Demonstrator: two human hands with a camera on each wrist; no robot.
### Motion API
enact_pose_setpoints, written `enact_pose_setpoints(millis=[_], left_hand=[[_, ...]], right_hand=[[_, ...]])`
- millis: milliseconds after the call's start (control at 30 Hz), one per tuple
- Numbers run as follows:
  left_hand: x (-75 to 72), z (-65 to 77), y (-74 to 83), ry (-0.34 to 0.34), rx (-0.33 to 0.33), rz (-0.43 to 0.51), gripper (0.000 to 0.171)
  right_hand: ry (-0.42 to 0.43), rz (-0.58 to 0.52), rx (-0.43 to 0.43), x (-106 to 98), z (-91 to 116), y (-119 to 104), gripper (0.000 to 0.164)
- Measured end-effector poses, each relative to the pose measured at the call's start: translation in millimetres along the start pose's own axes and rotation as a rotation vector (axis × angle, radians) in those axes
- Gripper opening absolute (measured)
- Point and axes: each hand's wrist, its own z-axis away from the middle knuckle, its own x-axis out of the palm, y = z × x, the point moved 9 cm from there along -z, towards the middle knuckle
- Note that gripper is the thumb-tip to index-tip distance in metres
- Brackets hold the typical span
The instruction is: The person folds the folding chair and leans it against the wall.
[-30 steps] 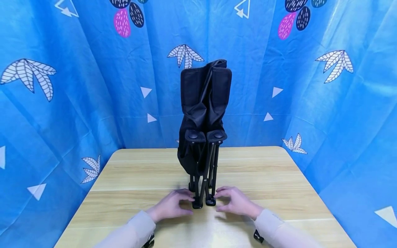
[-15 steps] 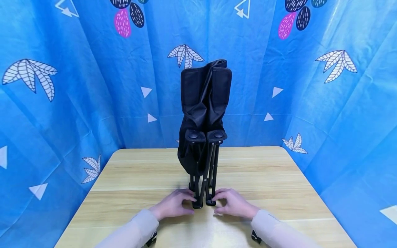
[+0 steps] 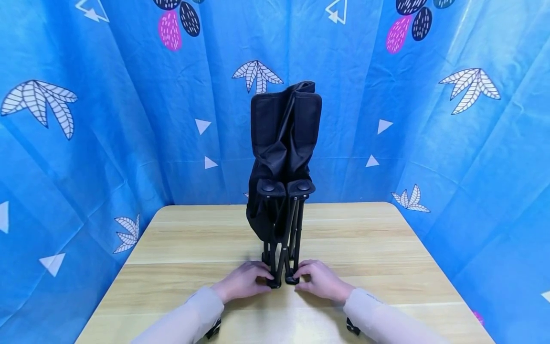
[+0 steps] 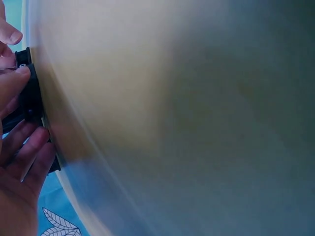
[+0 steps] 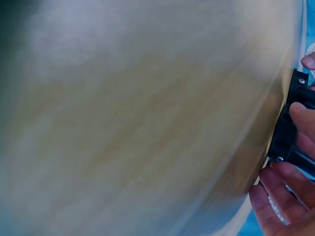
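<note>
A black folding camp chair point(image 3: 285, 129), folded up, stands upright on the wooden table. Its dark fabric hangs over crossed black legs with plastic feet at the bottom. My left hand point(image 3: 246, 281) grips the front left foot point(image 4: 33, 93), thumb on its near side and fingers spread around it. On the other side, my right hand point(image 3: 321, 281) pinches the front right foot point(image 5: 283, 135) between thumb and fingers. Both wrist views show a thumb pressed on black plastic. The back feet are partly hidden behind the front legs.
The light wooden table point(image 3: 189, 243) has rounded far corners. A blue patterned curtain point(image 3: 206, 119) hangs behind it and along both sides. Each sleeve cuff has a dark strap point(image 3: 214, 328) under it.
Both hands have moved inward to the chair's front feet, and the fingers have closed onto them. The chair itself stays in place.
</note>
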Motion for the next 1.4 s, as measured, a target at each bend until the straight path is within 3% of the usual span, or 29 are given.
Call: enact_pose_setpoints(millis=[200, 533, 1033, 1400], left_hand=[[-1.1, -1.9, 3.1, 0.021, 0.036, -0.03, 0.02], [-0.1, -0.8, 1.0, 0.003, -0.021, -0.002, 0.012], [-1.4, -8.0, 4.2, 0.022, -0.005, -0.009, 0.005], [-2.1, -10.4, -0.9, 0.047, -0.04, 0.034, 0.004]], right_hand=[[0.029, 0.024, -0.042, -3, 0, -3, 0.019], [0.048, 0.012, -0.047, 1, -4, 3, 0.011], [0.09, -0.005, -0.085, 0, -7, 0, 0.009], [0.104, -0.028, -0.068, 0, -12, 4, 0.009]])
